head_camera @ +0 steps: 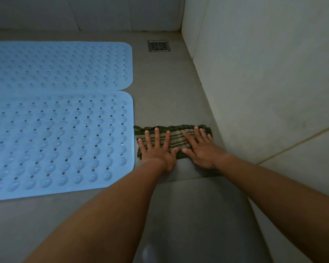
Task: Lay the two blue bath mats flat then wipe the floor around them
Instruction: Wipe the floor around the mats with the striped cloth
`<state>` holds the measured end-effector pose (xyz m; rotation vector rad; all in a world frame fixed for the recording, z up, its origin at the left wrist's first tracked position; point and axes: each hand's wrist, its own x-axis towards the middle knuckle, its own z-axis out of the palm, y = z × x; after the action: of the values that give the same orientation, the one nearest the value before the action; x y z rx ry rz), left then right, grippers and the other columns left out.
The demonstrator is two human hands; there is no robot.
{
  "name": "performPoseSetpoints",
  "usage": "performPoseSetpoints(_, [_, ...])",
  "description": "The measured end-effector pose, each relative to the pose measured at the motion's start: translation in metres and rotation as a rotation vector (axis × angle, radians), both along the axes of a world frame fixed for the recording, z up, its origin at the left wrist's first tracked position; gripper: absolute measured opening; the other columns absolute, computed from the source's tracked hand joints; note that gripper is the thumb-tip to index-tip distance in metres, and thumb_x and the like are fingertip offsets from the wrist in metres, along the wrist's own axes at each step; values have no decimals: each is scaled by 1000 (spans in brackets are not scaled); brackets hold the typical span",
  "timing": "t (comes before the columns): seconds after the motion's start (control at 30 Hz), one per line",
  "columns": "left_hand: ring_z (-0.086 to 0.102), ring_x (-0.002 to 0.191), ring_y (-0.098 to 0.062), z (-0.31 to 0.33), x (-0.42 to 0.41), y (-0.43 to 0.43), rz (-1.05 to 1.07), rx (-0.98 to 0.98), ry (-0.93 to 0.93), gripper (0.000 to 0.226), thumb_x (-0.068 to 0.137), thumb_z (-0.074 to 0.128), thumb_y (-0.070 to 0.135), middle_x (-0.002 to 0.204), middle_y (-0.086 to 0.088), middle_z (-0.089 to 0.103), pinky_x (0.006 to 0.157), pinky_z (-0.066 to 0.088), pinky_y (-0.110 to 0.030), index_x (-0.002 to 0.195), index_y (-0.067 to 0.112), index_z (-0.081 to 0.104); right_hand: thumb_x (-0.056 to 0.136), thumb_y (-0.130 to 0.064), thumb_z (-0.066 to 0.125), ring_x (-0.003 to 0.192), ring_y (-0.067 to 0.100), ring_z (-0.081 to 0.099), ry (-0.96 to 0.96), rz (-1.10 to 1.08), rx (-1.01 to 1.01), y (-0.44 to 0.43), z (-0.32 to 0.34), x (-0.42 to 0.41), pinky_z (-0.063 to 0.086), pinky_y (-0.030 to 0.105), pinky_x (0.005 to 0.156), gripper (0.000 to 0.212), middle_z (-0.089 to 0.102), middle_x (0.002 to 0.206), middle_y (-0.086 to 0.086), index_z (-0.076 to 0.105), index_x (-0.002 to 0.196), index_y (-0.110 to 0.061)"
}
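Observation:
Two blue bath mats lie flat side by side on the grey floor: the far mat (59,65) and the near mat (59,141), both dotted with holes and bumps. A dark green striped cloth (177,138) lies on the floor strip between the near mat's right edge and the wall. My left hand (156,149) presses flat on the cloth's left half with fingers spread. My right hand (201,149) presses flat on its right half, fingers straight.
A square metal floor drain (159,45) sits beyond the far mat near the corner. A pale tiled wall (264,82) rises close on the right, and another wall (84,12) runs along the back. Bare grey floor (188,215) lies in front.

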<state>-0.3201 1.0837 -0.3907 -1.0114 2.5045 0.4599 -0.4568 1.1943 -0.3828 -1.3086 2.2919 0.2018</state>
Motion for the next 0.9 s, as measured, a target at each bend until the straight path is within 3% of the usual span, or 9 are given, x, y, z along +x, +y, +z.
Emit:
performPoseSetpoints(0.4, [-36,142,-38,4,17,7,-58,11,-32,73,96,9,68,157,-5,-37,114,-17,-61,152,35,-24,100,-62,27,152,31,-16,48,179,51,31,13,10,-3,45,123,78,-19,164,15,-11,159,-27])
performPoseSetpoints(0.63, [-37,141,-36,8,25,11,-73,68,-57,75,96,15,68,156,-4,-39,115,-16,-60,151,36,-25,106,-48,28,153,34,-5,60,211,30,30,14,7,6,47,123,63,-8,166,18,4,160,-25])
performPoseSetpoints(0.73, [-34,143,-37,13,27,9,-62,90,-91,78,97,21,67,157,-4,-37,116,-13,-61,152,36,-23,107,-25,26,153,38,-2,110,256,47,31,13,10,9,47,122,58,-6,165,21,3,160,-23])
performPoseSetpoints(0.8, [-21,148,-41,16,30,12,-94,10,-42,79,96,28,66,163,-8,-22,118,-6,-62,157,33,-11,105,-12,23,152,39,-2,140,298,82,34,17,15,10,47,122,59,-7,164,24,1,159,-21])
performPoseSetpoints(0.87, [13,149,-42,20,37,15,-139,-114,134,70,95,43,59,163,-14,16,117,15,-59,155,29,22,104,-7,21,152,41,1,163,321,94,34,23,18,14,48,122,60,-5,164,25,3,159,-20])
performPoseSetpoints(0.9, [30,142,-39,21,41,14,-173,-152,230,59,94,50,53,153,-14,36,112,29,-55,145,26,39,104,-5,21,152,41,3,172,331,95,33,25,19,16,48,121,60,-4,164,26,5,159,-20])
